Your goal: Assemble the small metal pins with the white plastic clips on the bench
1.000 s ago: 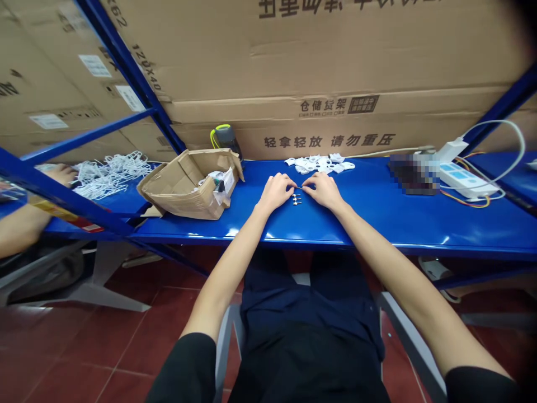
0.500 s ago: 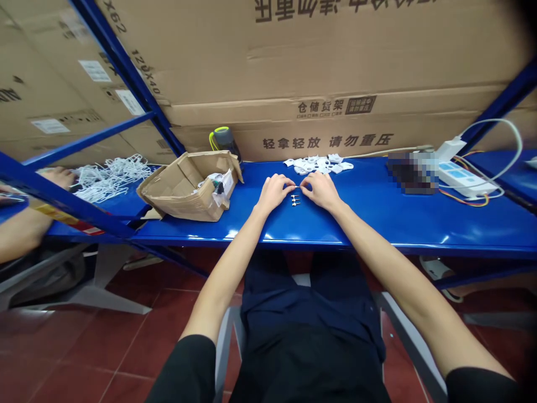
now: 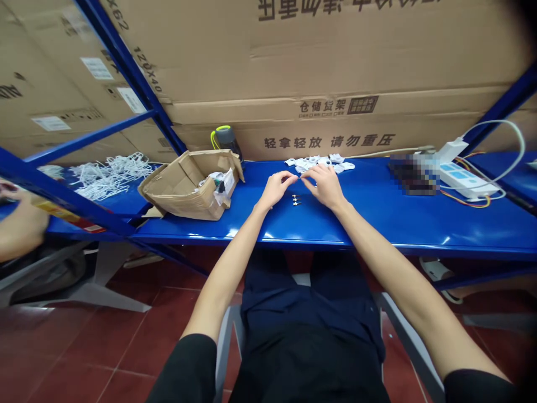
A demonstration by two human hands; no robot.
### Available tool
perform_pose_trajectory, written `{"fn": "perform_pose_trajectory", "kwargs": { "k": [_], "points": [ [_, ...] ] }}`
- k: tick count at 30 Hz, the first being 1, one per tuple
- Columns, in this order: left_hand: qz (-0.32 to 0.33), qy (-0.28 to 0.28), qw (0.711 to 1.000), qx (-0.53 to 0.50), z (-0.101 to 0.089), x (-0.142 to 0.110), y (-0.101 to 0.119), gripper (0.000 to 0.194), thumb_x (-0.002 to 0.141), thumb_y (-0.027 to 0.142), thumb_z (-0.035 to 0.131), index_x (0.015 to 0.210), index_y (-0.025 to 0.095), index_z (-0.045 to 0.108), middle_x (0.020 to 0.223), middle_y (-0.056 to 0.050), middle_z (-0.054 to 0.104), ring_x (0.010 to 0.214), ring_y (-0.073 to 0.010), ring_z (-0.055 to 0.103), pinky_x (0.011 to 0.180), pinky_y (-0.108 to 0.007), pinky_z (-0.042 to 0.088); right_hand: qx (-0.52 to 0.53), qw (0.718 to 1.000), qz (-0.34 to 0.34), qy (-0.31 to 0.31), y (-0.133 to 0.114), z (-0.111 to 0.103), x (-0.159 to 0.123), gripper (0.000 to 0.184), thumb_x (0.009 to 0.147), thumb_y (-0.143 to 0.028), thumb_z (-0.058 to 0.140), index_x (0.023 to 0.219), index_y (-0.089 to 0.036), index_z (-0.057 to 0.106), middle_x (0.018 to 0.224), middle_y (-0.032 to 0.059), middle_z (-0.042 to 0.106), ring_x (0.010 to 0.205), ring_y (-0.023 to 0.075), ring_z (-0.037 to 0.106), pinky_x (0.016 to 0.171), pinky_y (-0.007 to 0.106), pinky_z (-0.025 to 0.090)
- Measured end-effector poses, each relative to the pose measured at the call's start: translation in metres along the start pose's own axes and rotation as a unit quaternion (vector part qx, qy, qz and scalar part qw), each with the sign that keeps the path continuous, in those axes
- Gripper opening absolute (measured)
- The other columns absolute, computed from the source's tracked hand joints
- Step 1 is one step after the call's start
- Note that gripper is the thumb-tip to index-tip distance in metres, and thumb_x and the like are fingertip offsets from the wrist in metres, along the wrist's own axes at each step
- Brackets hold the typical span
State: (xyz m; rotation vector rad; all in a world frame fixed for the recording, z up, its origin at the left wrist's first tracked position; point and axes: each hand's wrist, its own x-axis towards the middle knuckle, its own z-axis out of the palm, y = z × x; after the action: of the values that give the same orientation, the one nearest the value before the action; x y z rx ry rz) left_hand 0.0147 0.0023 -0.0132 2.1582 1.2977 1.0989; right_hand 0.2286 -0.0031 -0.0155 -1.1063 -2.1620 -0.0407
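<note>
My left hand (image 3: 274, 189) and my right hand (image 3: 323, 186) rest near the middle of the blue steel shelf (image 3: 390, 221). Their fingertips meet over a tiny thin part (image 3: 298, 177), which seems pinched between them, though it is barely visible. Just below, between my hands, lie small metal pins (image 3: 296, 200), not touching either hand. Beyond my fingers is a loose pile of white plastic pieces (image 3: 321, 163).
An open cardboard box (image 3: 191, 187) with packets stands left of my hands, beside a tangle of white plastic loops (image 3: 111, 176). A co-worker's hand (image 3: 19, 207) shows at far left. Right stand a pixelated object (image 3: 413, 176) and a power strip (image 3: 464, 182). Large cartons (image 3: 319, 61) line the back.
Both hands have moved slightly toward the far edge of the shelf, away from the small metal pins, with their fingertips still together. The co-worker's hand has shifted at the left edge.
</note>
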Motion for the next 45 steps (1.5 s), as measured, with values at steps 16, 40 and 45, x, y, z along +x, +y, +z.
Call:
{"fn": "perform_pose_trajectory", "kwargs": {
  "k": [16, 40, 45],
  "points": [
    [0.072, 0.027, 0.986, 0.148, -0.004, -0.006, 0.005, 0.021, 0.113, 0.034, 0.057, 0.111, 0.024, 0.075, 0.118, -0.006, 0.079, 0.113, -0.0261, 0.067, 0.103, -0.036, 0.047, 0.053, 0.996, 0.067, 0.027, 0.025, 0.006, 0.001, 0.036, 0.112, -0.043, 0.051, 0.118, -0.026, 0.082, 0.119, 0.0134, 0.077, 0.113, 0.0346, 0.066, 0.106, 0.051, 0.05],
    [0.082, 0.074, 0.983, 0.147, 0.002, -0.003, -0.002, 0.02, 0.113, 0.034, 0.059, 0.107, 0.022, 0.074, 0.114, -0.006, 0.079, 0.108, -0.0246, 0.068, 0.099, -0.038, 0.051, 0.166, 0.976, 0.135, 0.022, 0.019, 0.002, 0.0, 0.025, 0.101, -0.042, 0.069, 0.096, -0.021, 0.082, 0.101, 0.0102, 0.085, 0.094, 0.0299, 0.075, 0.097, 0.046, 0.057],
    [0.127, 0.064, 0.977, 0.158, 0.004, -0.003, -0.001, 0.025, 0.114, 0.038, 0.058, 0.106, 0.022, 0.075, 0.113, -0.006, 0.079, 0.106, -0.0238, 0.069, 0.098, -0.038, 0.051, 0.339, 0.919, 0.2, 0.031, 0.015, 0.008, 0.0, 0.048, 0.088, -0.069, 0.08, 0.091, -0.021, 0.079, 0.088, 0.0102, 0.084, 0.082, 0.0268, 0.076, 0.089, 0.043, 0.062]
  ]
}}
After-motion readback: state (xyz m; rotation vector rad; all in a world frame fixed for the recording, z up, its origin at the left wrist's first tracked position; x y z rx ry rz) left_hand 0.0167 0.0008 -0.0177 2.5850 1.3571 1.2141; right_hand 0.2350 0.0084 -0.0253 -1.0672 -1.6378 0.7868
